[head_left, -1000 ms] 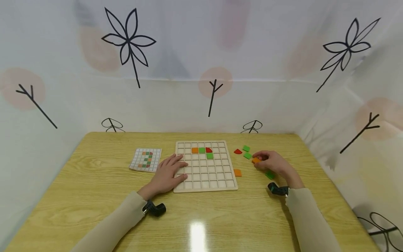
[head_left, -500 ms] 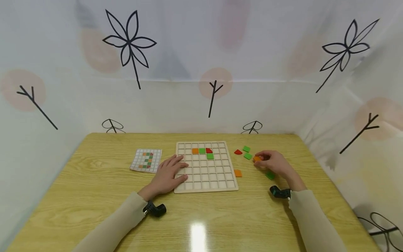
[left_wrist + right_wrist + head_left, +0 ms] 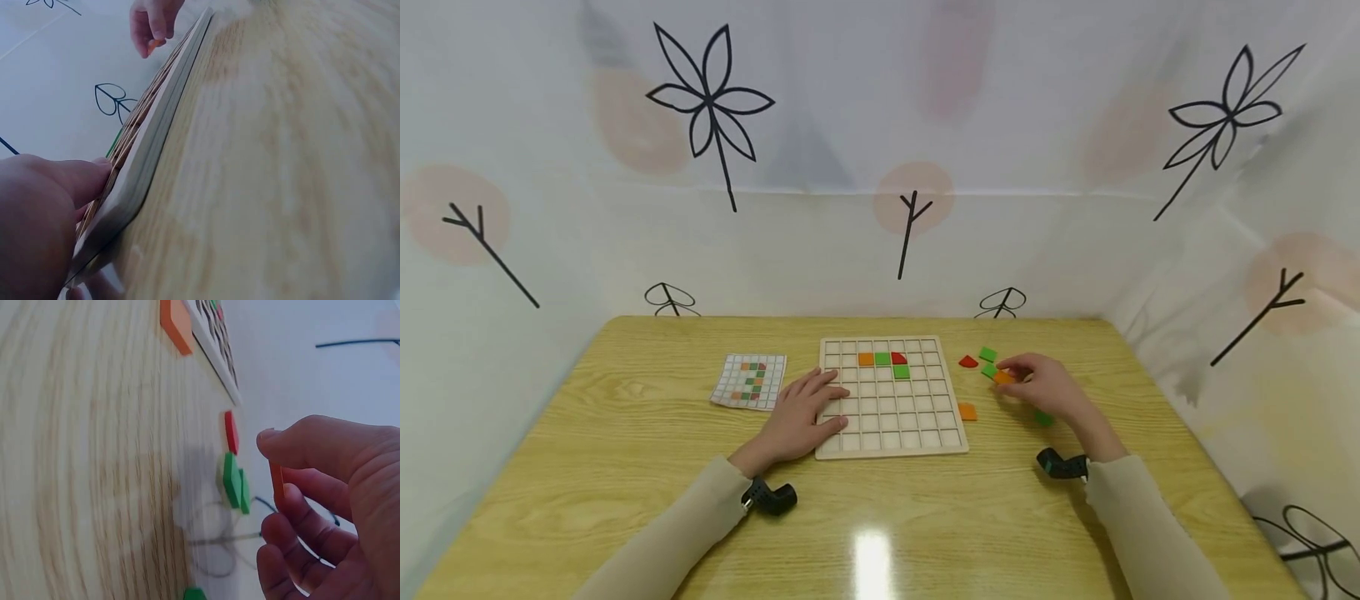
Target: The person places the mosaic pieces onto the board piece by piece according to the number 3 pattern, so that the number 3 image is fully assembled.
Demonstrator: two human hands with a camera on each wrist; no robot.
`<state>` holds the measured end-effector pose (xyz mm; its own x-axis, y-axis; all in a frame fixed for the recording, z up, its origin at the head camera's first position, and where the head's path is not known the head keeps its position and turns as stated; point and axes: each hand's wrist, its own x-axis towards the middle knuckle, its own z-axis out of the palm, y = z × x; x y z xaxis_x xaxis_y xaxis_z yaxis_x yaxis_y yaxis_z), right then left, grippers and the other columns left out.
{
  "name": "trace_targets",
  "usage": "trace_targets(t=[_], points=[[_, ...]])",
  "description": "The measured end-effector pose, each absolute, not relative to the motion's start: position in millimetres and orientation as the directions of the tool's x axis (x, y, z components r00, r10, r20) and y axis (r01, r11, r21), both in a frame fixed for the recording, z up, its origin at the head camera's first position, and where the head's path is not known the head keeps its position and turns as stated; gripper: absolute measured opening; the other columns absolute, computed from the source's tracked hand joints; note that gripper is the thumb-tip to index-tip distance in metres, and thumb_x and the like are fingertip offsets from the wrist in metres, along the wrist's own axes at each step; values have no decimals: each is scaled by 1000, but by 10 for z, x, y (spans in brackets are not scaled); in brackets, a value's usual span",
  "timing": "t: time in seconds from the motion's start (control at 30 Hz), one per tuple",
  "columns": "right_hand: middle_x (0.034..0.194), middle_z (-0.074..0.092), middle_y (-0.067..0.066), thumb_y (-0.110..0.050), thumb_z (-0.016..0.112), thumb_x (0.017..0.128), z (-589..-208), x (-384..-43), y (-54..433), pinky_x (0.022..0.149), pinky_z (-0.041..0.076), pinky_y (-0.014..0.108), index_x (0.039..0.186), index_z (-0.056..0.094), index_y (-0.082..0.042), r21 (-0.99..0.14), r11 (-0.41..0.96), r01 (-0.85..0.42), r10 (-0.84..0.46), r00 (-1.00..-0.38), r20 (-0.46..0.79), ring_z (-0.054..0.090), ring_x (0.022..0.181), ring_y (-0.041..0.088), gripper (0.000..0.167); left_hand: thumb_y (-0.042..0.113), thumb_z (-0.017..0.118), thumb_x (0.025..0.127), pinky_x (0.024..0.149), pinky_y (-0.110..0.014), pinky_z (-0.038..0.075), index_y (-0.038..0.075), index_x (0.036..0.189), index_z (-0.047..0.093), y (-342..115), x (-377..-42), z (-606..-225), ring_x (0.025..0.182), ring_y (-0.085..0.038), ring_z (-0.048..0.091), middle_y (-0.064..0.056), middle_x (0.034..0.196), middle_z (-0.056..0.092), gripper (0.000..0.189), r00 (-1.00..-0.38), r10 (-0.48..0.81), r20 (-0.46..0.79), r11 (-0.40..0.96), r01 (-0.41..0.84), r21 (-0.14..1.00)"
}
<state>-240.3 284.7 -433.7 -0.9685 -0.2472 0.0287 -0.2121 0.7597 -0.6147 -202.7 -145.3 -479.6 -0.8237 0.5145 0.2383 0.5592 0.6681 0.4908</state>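
My left hand [image 3: 801,417] rests with fingers spread on the left edge of a pale wooden grid board [image 3: 891,454]. In its upper cells lie an orange tile [image 3: 866,359], a green tile [image 3: 882,358], a red rounded tile [image 3: 898,358] and, below that, another green tile [image 3: 901,372]. My right hand [image 3: 1048,387] pinches an orange tile [image 3: 277,478] between thumb and fingers, off the table in the right wrist view. Close by it lie two green tiles [image 3: 232,480] and a red quarter-round tile [image 3: 967,362]. A further green tile [image 3: 1043,418] is partly hidden under this hand.
A paper card [image 3: 748,382] printed with a coloured grid pattern lies left of the board. An orange tile [image 3: 967,412] with a rounded corner sits against the board's right edge. A patterned white cloth [image 3: 820,250] stands behind the wooden table [image 3: 820,533].
My right hand has shifted slightly left with the orange tile, which now overlaps the nearer green tile in the head view. My left hand has stayed in place.
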Motion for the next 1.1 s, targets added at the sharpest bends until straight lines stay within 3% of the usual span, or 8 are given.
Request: trace_targets(t=[0.37,0.87,1.1], points=[[93,62,5,-12,80,85,-4320,-2345,2543,74,52,38,114,71,2,-576,734,-360,-364,-924,114,57,84,21,34,37,60,99,110,-66,17,14,135,60,-1451,-2017,-4783,147,-39,21,-14,157,35,42,-823,514,241,666,561,492],[92,62,1,-7,79,83,-4344,-2330,2168,71,50,34,112,73,-2,-572,692,-441,-463,-879,117,55,82,17,30,38,60,100,110,-66,19,15,136,60,-1456,-2031,-4785,148,-38,21,-13,157,35,43,-822,520,234,668,562,488],[94,60,-2,-13,82,84,-4371,-2368,2012,73,49,33,112,73,-5,-571,673,-470,-506,-856,108,54,83,14,31,40,59,100,111,-64,18,16,136,60,-1462,-2029,-4778,148,-36,20,-12,158,34,44,-824,521,222,673,557,487]])
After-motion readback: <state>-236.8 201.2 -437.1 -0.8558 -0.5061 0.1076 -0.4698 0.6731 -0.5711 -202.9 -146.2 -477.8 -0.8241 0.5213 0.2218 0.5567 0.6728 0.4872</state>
